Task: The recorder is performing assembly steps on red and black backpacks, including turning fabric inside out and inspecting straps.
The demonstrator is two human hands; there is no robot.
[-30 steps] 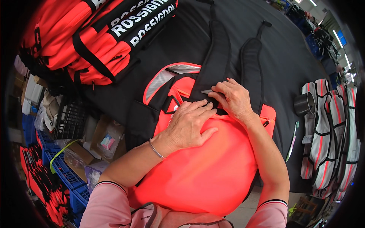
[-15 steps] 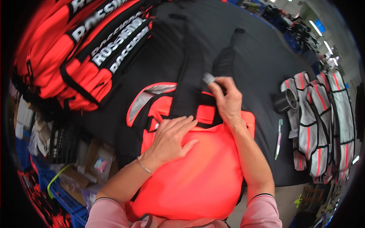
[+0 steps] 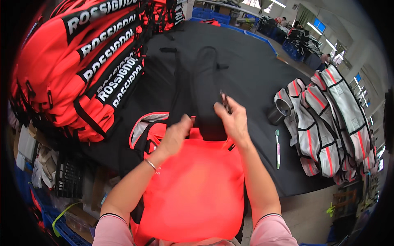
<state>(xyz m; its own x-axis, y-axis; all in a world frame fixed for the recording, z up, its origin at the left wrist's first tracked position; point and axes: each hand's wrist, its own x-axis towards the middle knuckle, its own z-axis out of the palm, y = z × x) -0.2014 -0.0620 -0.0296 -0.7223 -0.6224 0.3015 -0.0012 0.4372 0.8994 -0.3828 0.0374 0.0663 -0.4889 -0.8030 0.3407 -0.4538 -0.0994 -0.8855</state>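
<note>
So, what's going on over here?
Someone has a red bag in front of them at a black-covered table. The right hand holds a small pointed tool; the left hand, blurred, is near the bag's top. Red-and-black bags are piled to the left.

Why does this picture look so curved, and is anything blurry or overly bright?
Head view: the fisheye lens bends the black table edge, corners going dark; the left hand is smeared, probably by motion; the toothbrush looks fairly crisp; the red bag glows brightly, its surface detail faint.
</note>
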